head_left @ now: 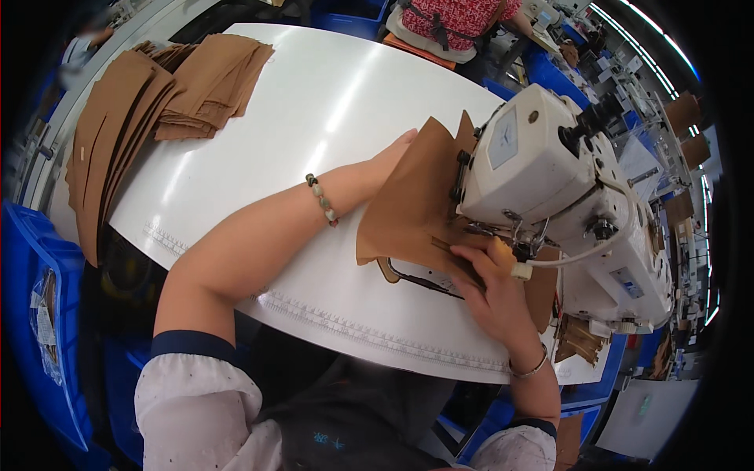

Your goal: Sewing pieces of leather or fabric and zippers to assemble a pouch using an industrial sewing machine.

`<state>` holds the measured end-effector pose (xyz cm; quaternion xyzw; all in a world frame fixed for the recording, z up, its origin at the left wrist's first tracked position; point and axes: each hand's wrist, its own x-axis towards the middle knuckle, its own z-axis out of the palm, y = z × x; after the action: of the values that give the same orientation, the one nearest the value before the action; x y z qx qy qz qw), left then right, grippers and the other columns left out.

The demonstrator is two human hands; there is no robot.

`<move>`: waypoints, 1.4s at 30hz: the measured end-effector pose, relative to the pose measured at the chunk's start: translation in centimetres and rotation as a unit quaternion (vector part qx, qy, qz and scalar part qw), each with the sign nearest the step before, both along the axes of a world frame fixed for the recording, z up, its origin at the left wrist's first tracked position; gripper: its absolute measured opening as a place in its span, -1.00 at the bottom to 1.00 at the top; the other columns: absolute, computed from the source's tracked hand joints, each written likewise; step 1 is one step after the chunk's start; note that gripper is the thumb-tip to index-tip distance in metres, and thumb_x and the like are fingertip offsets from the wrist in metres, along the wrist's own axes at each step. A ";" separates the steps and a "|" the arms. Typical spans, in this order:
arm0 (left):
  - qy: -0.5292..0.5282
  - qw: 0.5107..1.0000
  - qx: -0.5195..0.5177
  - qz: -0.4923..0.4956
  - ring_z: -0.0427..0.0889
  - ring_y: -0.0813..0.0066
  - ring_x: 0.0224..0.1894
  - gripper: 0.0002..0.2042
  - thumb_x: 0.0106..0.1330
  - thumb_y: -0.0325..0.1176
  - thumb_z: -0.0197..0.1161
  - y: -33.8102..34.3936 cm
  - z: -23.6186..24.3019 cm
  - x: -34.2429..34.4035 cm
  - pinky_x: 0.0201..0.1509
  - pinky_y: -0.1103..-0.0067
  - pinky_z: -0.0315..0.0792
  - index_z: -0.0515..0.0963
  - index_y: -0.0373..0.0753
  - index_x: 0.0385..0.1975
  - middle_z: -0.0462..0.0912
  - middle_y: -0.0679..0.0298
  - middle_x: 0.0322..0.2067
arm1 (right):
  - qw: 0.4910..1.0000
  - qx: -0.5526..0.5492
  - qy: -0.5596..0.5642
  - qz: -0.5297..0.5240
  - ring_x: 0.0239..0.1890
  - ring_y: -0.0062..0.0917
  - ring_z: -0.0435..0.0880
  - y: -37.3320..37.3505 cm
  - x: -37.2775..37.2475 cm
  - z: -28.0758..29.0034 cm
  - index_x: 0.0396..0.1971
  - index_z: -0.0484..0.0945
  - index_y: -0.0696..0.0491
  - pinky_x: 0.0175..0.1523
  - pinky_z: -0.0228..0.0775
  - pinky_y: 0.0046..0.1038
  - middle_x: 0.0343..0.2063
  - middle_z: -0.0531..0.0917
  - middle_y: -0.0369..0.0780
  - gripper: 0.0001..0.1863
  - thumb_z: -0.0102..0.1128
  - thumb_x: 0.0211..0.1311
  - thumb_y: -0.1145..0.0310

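Note:
A brown fabric piece (416, 196) lies under the head of a white sewing machine (526, 149), its upper part standing up in a fold. My left hand (390, 157) reaches behind that raised part; the fabric hides most of its fingers, so its grip cannot be made out. A beaded bracelet circles the left wrist. My right hand (499, 294) rests on the fabric just in front of the needle area, fingers stretched out and apart. Something yellow (501, 253) covers one of its fingertips. Beside the index finger, a narrow slot-like mark (441, 244) shows on the fabric.
Stacks of brown cut pieces (212, 86) lie at the table's far left, some hanging over its edge (98, 165). A blue bin (47, 314) stands lower left. Small brown pieces (581, 341) sit right of the machine. Another person in red (452, 23) sits beyond the white table (314, 86).

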<state>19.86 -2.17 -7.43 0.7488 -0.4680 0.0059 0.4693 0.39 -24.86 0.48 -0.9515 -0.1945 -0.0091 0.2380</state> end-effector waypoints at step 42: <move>-0.191 0.953 0.232 0.033 0.42 0.13 0.40 -0.46 0.37 -0.03 0.31 1.9 5.3 -12.2 0.38 0.23 0.40 0.56 -0.28 0.21 0.47 0.12 0.34 | 0.971 -0.231 0.006 0.058 0.54 -0.20 0.21 -1.0 -2.2 -0.1 0.45 0.19 0.21 0.39 0.07 0.33 0.55 0.13 -0.11 0.23 0.37 -0.06 -0.39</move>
<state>7.69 -0.24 -2.17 0.8370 -0.5123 0.0555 0.1842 -1.81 -25.86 0.39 -0.9680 -0.2445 0.0557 0.0132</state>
